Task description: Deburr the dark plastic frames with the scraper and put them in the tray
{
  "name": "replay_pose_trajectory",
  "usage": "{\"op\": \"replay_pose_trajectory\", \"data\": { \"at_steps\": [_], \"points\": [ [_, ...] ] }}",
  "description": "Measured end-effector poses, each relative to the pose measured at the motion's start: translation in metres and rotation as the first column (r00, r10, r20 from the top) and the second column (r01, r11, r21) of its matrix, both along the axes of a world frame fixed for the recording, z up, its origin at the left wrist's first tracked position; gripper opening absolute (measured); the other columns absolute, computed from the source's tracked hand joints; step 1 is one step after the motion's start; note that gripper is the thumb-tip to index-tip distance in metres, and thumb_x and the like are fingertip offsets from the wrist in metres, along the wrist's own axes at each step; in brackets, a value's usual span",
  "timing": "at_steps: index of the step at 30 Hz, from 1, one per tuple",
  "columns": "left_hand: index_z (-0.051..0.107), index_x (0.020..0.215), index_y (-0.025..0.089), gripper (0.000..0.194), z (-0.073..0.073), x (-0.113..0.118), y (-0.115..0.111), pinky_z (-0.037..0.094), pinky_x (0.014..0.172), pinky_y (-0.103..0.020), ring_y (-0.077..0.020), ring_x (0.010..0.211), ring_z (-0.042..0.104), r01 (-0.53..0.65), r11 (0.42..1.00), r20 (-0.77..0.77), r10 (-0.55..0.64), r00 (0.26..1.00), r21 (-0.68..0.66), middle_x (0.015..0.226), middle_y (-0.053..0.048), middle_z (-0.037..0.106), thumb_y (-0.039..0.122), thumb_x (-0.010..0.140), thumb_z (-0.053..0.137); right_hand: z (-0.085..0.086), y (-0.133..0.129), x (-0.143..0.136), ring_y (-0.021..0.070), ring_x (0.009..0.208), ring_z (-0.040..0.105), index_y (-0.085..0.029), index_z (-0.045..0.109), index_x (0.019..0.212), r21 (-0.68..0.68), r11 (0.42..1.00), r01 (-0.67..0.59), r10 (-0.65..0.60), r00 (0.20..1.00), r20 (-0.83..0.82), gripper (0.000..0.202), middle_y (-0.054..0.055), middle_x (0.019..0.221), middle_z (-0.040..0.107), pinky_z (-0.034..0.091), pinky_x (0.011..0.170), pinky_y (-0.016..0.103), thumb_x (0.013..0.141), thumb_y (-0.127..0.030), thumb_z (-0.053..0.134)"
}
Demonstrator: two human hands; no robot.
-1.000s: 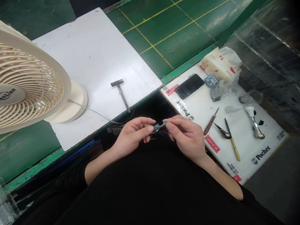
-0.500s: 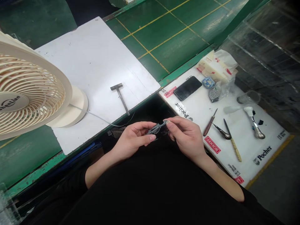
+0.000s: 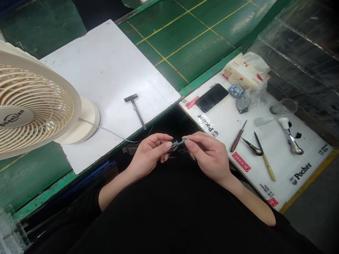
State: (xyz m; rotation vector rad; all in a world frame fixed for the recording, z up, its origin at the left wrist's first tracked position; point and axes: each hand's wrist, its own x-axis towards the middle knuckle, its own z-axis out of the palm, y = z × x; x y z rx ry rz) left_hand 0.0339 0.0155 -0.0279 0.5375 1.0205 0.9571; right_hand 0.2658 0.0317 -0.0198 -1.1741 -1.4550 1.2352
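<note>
Between my fingertips, in front of my body, is a small dark grey piece [image 3: 175,144] with thin looped parts; its exact kind is not clear. My left hand [image 3: 150,151] pinches its left end between thumb and fingers. With thumb and forefinger, my right hand [image 3: 208,151] grips the other end. Part of the piece is lost against my black clothing. Beyond my left hand, a T-shaped metal tool [image 3: 136,109] lies near the edge of the white board [image 3: 111,70].
A cream fan [image 3: 34,109] stands at the left, its cord crossing the board. On the right-hand table [image 3: 254,183] lie a phone [image 3: 212,97], a red-handled pointed tool [image 3: 237,140], a yellow-handled tool [image 3: 268,164], a silver-and-white tool [image 3: 290,135], a clear cup [image 3: 284,107] and a tissue pack [image 3: 245,72].
The grey piece has turned in my fingers and now shows less of its broad face. My left fingers have shifted their hold, and the view has moved slightly.
</note>
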Motion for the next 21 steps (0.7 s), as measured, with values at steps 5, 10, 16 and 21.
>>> {"op": "replay_pose_trajectory", "data": {
  "at_steps": [5, 10, 16, 21],
  "points": [
    [0.087, 0.114, 0.015, 0.037, 0.002, 0.001, 0.001, 0.052, 0.055, -0.019, -0.0102, 0.061, 0.068, 0.004, 1.0, 0.022, -0.003, 1.0, -0.025, 0.082, -0.002, 0.077, 0.042, 0.095, 0.103, -0.001, 0.002, 0.002, 0.016, 0.074, 0.071, -0.032, 0.095, 0.118, -0.02, 1.0, -0.006, 0.006, 1.0, -0.021, 0.011, 0.003, 0.099, 0.079, 0.056, 0.061, 0.032, 0.114, -0.037, 0.086],
    [0.086, 0.113, 0.014, 0.04, 0.009, 0.002, 0.002, 0.054, 0.056, -0.021, -0.0126, 0.063, 0.071, -0.018, 0.999, 0.065, 0.021, 0.998, -0.038, 0.085, -0.004, 0.08, 0.041, 0.091, 0.105, 0.002, 0.004, 0.005, 0.0145, 0.063, 0.066, -0.028, 0.095, 0.116, -0.094, 0.995, 0.029, -0.033, 0.999, -0.041, 0.018, 0.002, 0.088, 0.078, 0.053, 0.057, 0.032, 0.112, -0.044, 0.088],
    [0.089, 0.116, 0.016, 0.036, 0.002, -0.001, 0.001, 0.057, 0.061, -0.02, -0.0148, 0.08, 0.076, -0.024, 0.998, 0.039, 0.022, 0.999, 0.063, 0.102, -0.008, 0.085, 0.029, 0.087, 0.108, -0.001, 0.005, 0.008, 0.0155, 0.06, 0.065, -0.025, 0.09, 0.116, -0.245, 0.965, 0.096, -0.125, 0.987, -0.105, 0.032, 0.0, 0.08, 0.076, 0.054, 0.058, 0.032, 0.106, -0.055, 0.094],
    [0.09, 0.118, 0.018, 0.042, -0.002, -0.004, 0.005, 0.06, 0.069, -0.021, -0.0137, 0.084, 0.072, -0.047, 0.99, -0.076, 0.057, 0.995, 0.131, 0.107, -0.009, 0.087, 0.033, 0.084, 0.111, -0.002, 0.012, 0.01, 0.0163, 0.062, 0.065, -0.024, 0.086, 0.104, -0.242, 0.959, 0.147, -0.176, 0.979, -0.102, 0.038, 0.0, 0.076, 0.074, 0.054, 0.063, 0.032, 0.102, -0.061, 0.095]
  ]
}}
